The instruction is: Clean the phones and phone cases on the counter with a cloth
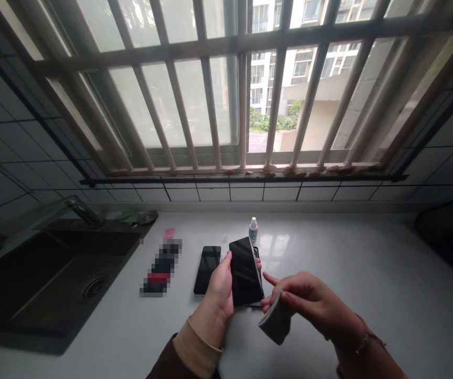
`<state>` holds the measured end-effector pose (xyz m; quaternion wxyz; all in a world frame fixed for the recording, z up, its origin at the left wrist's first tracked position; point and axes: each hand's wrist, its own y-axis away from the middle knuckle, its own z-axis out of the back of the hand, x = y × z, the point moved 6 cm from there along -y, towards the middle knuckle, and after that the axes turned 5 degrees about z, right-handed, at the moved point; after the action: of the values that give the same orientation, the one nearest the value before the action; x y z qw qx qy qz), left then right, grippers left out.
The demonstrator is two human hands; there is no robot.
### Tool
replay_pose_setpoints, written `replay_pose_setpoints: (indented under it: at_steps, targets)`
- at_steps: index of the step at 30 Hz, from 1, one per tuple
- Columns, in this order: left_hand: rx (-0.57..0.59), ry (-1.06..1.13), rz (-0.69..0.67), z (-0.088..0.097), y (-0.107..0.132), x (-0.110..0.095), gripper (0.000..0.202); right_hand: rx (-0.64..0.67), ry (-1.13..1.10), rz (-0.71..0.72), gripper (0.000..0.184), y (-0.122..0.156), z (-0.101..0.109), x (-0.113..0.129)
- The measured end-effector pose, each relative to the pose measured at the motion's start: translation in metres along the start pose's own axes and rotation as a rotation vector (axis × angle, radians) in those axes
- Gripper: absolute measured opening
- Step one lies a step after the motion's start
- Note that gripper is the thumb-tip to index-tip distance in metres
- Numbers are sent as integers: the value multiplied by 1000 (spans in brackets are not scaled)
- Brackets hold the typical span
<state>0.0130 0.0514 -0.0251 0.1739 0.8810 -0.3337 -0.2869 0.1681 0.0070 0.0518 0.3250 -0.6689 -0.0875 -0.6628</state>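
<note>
In the head view, the left hand grips a phone by its sides, thumb on the left edge and fingertips showing at the right, its dark screen facing up over the middle of the worktop. The right hand, just to the right and nearer, pinches a folded grey cloth between thumb and fingers, apart from the phone. A 2nd phone lies flat on the left of the held phone. Behind the held phone, a dark-edged item is mostly hidden. 1 small white-capped bottle stands farther off. Farther left are a pink slip, a pixelated item and a sink.
</note>
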Motion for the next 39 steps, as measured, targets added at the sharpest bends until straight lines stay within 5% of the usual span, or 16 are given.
replay_pose_setpoints:
  at_steps: [5, 8, 12, 16, 21, 27, 33, 39]
  targets:
    - [-37, -170, 113, -9, 14, 5, 63, -944, -176, -65, 37, 19, 57, -44]
    - [82, -302, 269, -19, 25, 21, 63, -1168, -216, -102, 39, 24, 70, -61]
    - [236, -357, 324, -28, 32, 35, 54, -954, -389, -197, 40, 10, 56, -64]
    - [227, -342, 305, -27, 28, 34, 52, -670, -486, -258, 40, -2, 30, -54]
    - [24, -266, 336, -16, 21, 24, 61, -712, -248, -107, 40, 0, 33, -42]
    - [-71, -54, 130, -17, 14, 11, 46, -595, 358, 16, 30, 0, 18, -31]
    - [-146, 84, -107, -10, 11, -9, 42, -335, 222, 123, 25, -4, -10, -21]
    - [-186, 129, -227, -6, 16, -23, 42, -220, 85, 136, 21, -2, -14, -11]
